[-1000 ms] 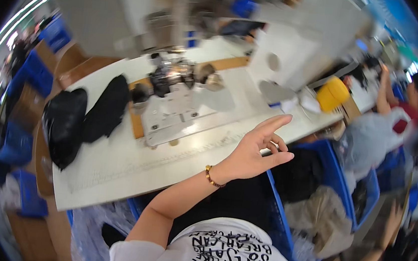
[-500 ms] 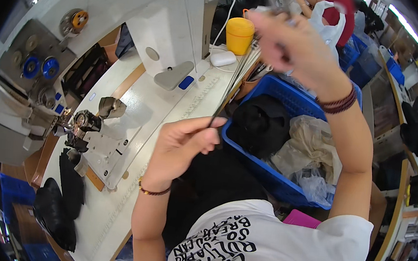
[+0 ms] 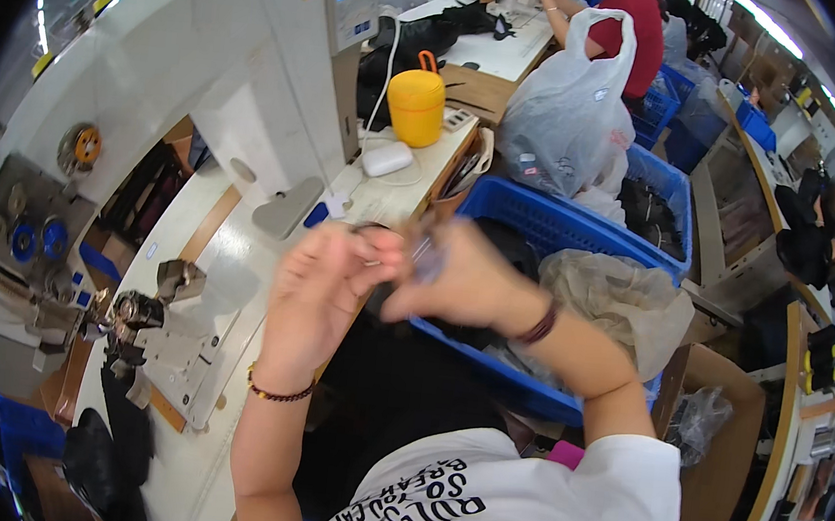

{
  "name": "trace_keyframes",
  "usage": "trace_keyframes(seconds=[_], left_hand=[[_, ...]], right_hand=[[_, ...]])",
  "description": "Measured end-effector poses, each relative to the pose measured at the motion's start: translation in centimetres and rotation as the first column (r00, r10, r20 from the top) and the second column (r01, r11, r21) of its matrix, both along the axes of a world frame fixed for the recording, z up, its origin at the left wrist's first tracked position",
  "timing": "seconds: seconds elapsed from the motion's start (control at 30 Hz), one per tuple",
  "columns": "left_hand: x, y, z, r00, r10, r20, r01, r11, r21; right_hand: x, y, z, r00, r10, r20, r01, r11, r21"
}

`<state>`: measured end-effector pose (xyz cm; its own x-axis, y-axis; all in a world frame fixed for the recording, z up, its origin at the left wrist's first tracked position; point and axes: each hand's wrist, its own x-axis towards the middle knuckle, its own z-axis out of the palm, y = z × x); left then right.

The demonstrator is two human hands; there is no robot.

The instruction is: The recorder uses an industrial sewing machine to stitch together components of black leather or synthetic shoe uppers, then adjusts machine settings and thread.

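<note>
My left hand is raised over the table's near edge, its fingertips pinched together. A bit of thin dark cord shows at those fingertips. Close beside it, my right hand is smeared by motion, its fingers curled toward the left hand. Something greyish and blurred shows at the right fingers; its kind cannot be made out. Left of both hands stands an industrial sewing machine on a white table. Below the hands lies dark cloth over my lap.
Blue crates at the right hold black pieces and a beige bag. A white plastic bag stands behind. A yellow round case and a white charging case sit on the table. A person in red works beyond.
My right hand has come down and left from high up to beside my left hand. The thin strands stretched between the hands no longer show. The view has shifted, showing more of the background.
</note>
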<state>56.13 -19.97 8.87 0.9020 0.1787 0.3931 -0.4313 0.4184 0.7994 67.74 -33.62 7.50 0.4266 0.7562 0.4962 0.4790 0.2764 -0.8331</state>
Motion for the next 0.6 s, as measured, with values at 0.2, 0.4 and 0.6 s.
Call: trace_keyframes(seconds=[0.2, 0.4, 0.6], left_hand=[[-0.9, 4.7, 1.0, 0.839, 0.545, 0.010, -0.539, 0.832, -0.128], [-1.3, 0.6, -6.1, 0.929, -0.196, -0.315, 0.222, 0.974, 0.048], [-2.4, -0.3, -5.9, 0.932, 0.084, -0.352, 0.007, 0.968, 0.250]], right_hand=[[-3.7, -0.7, -2.6, 0.674, 0.184, -0.716, -0.366, 0.924, -0.107], [-0.6, -1.0, -0.6, 0.873, 0.412, -0.262, -0.436, 0.899, -0.036], [4.1, -0.8, -2.6, 0.753, 0.286, -0.593, -0.313, 0.948, 0.060]])
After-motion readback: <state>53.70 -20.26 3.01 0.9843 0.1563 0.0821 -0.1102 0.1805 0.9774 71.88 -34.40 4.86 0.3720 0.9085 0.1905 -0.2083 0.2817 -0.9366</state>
